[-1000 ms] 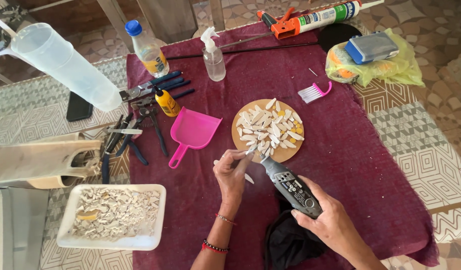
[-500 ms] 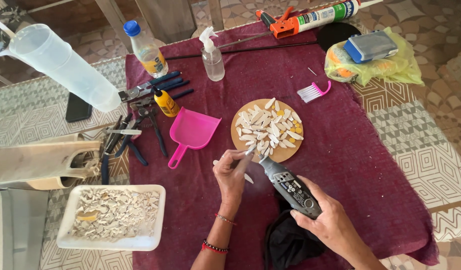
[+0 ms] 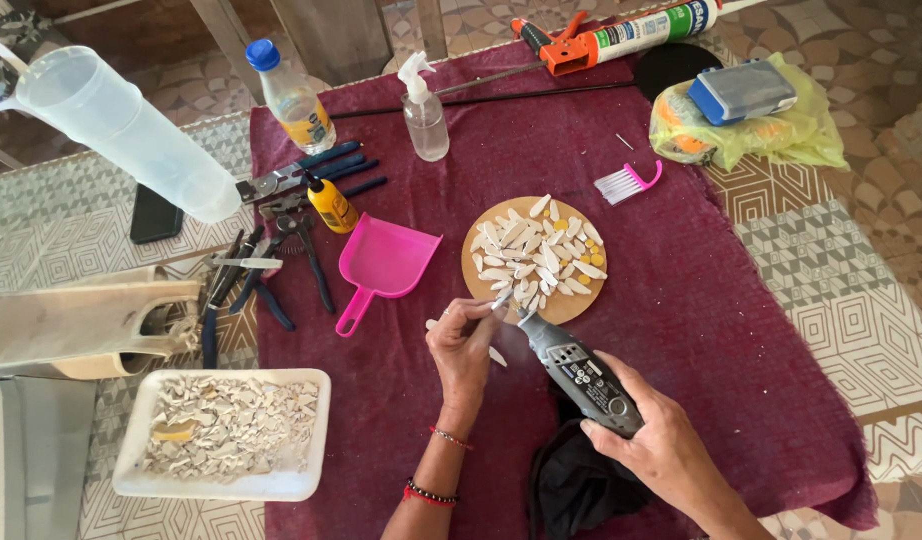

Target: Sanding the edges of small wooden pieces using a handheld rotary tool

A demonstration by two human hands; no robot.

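Shell piece (image 3: 501, 298) against rotary tool (image 3: 579, 372)

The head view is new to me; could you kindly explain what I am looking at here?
A camera worn on a person's head looks down at their two bare hands over a table with a dark red cloth. The left hand pinches a small white chip; the right hand holds a grey rotary tool, tip at the chip. Beyond lie a round board of white chips, a pink dustpan, pliers, bottles and, at left, a white tray of fragments.
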